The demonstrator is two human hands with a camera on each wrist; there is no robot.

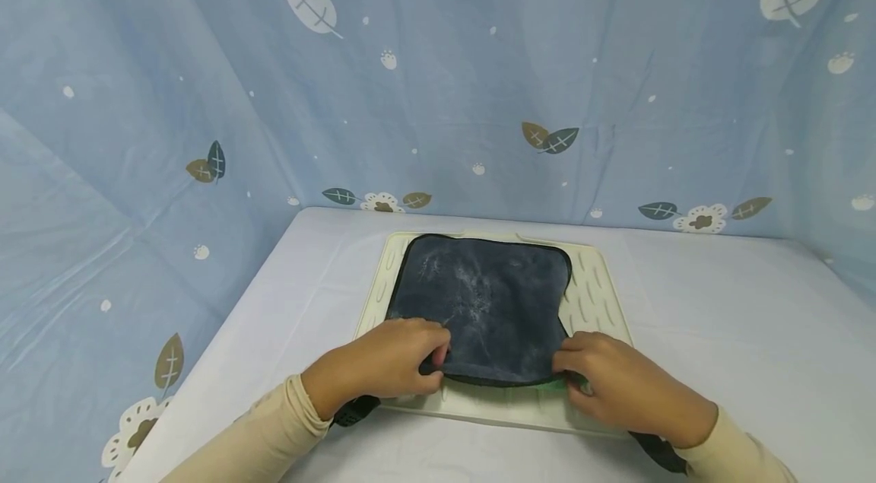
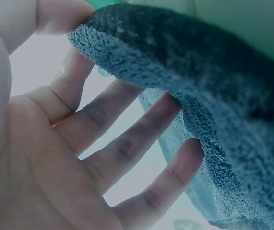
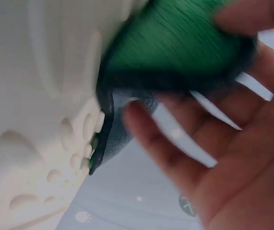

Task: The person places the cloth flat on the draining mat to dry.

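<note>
Grip: while we pinch the dark grey fluffy square cloth (image 1: 486, 300) by its near corners, left hand (image 1: 383, 365) and right hand (image 1: 619, 392) should lift evenly.
Place: it lies on the cream ribbed plastic tray (image 1: 594, 293).
Room: white table (image 1: 718, 316) open both sides; blue leaf-print curtain (image 1: 438, 72) behind.

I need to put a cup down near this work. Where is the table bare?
Bare table lies right of the tray, and a strip left of it toward the curtain. The near edge is crowded: left hand and right hand pinch the cloth.
</note>
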